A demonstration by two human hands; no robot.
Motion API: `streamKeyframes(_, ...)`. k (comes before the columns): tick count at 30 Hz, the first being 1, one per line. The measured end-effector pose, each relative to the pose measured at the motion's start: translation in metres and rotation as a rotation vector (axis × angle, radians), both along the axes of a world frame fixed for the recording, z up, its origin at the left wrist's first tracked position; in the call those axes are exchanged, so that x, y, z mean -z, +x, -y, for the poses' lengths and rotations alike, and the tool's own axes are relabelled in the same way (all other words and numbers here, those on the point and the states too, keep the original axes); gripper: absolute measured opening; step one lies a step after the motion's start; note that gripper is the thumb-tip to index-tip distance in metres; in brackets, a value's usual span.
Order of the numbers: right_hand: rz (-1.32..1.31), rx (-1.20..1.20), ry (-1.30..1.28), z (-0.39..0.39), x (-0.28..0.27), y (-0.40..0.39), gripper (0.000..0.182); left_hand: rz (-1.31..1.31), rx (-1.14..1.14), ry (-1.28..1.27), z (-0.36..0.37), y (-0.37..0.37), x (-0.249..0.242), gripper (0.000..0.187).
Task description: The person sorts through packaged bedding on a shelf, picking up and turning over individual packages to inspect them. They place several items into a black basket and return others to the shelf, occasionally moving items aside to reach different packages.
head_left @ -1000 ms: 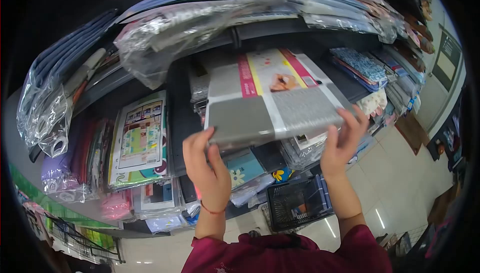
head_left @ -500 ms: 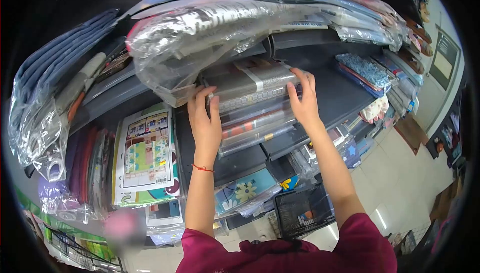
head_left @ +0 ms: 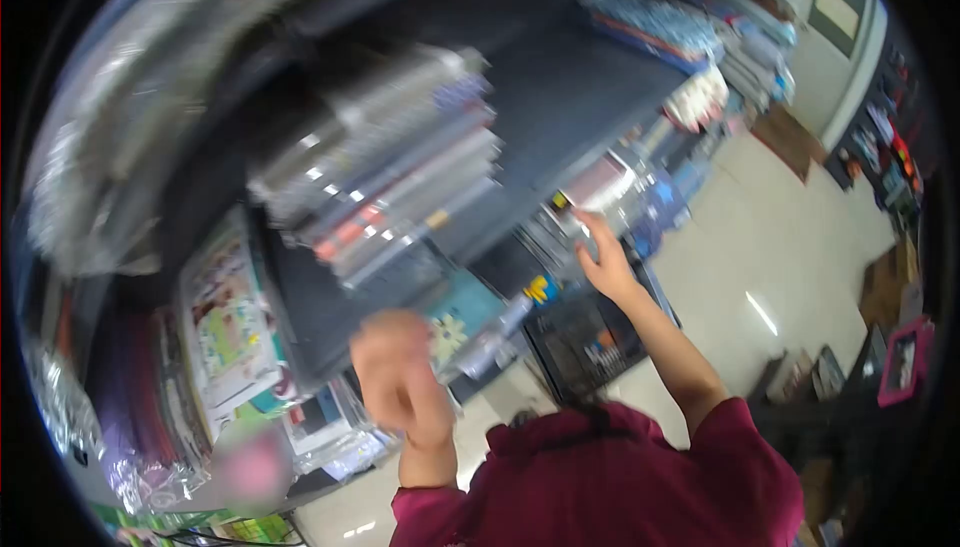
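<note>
Clear-plastic-wrapped packets (head_left: 400, 172), ten o'clock, stacked on dark shelf (head_left: 560, 92) | right hand (head_left: 612, 275), three o'clock: released, fingers spread | left hand (head_left: 405, 382), seven o'clock, near flower-print package (head_left: 468, 309): blurred, cannot tell grip | slick wrap likely wants squared edges

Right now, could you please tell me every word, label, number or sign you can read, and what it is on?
None can be read.
Stacked packets: too blurred.
Printed sheet on the left of the shelf: too blurred.
Notice at the upper right: too small and blurred.
</note>
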State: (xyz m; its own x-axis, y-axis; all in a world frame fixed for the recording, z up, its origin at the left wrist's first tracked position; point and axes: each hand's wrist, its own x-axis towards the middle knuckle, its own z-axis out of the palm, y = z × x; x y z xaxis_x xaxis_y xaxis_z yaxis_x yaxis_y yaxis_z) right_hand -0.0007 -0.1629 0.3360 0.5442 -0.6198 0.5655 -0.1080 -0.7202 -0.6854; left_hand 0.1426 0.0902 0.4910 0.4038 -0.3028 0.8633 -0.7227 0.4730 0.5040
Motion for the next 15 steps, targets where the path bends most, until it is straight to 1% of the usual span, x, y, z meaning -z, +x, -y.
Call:
streamKeyframes(1,-0.157,0.022,0.107,-0.004,0.049,-0.038,0.045,-0.022,0.26,-0.033,-0.005,-0.024,0.0,0.016)
streamKeyframes(2,-0.336,0.032,0.255,-0.008,0.108,-0.082,0.042,-0.042,0.516,-0.152,-0.003,-0.046,-0.009,0.013)
streamKeyframes(3,-0.423,0.001,0.392,-0.023,0.147,-0.129,0.035,-0.072,0.776,-0.328,0.004,-0.063,-0.015,0.01)
streamKeyframes(4,-0.581,-0.094,0.296,-0.037,0.184,-0.18,0.03,-0.111,0.996,-0.455,0.014,-0.079,-0.024,0.009)
streamKeyframes(5,-0.786,-0.107,0.437,-0.053,0.234,-0.236,0.029,-0.128,1.177,-0.568,0.03,-0.091,-0.031,0.012)
streamKeyframes(6,-0.945,-0.034,0.544,-0.076,0.26,-0.282,0.033,-0.295,1.218,-0.408,0.026,-0.099,-0.038,0.009)
streamKeyframes(7,-1.093,-0.02,0.693,-0.096,0.275,-0.321,0.036,-0.316,1.297,-0.381,0.037,-0.105,-0.035,0.009)
streamKeyframes(8,-1.186,0.017,0.828,-0.115,0.291,-0.357,0.038,-0.33,1.377,-0.357,0.053,-0.111,-0.03,0.009)
streamKeyframes(9,-1.258,0.052,0.962,-0.128,0.289,-0.379,0.037,-0.347,1.459,-0.331,0.07,-0.119,-0.025,0.009)
streamKeyframes(10,-1.29,0.074,1.024,-0.141,0.298,-0.402,0.036,-0.354,1.482,-0.401,0.088,-0.134,-0.019,0.008)
streamKeyframes(13,-1.196,0.125,1.068,-0.151,0.308,-0.435,0.034,-0.45,1.545,-0.254,0.117,-0.16,-0.008,0.007)
streamKeyframes(14,-1.12,0.176,1.083,-0.145,0.304,-0.433,0.033,-0.464,1.568,-0.241,0.131,-0.169,-0.002,0.003)
streamKeyframes(15,-1.062,0.211,1.046,-0.137,0.309,-0.431,0.031,-0.434,1.61,-0.194,0.147,-0.176,0.006,0.001)
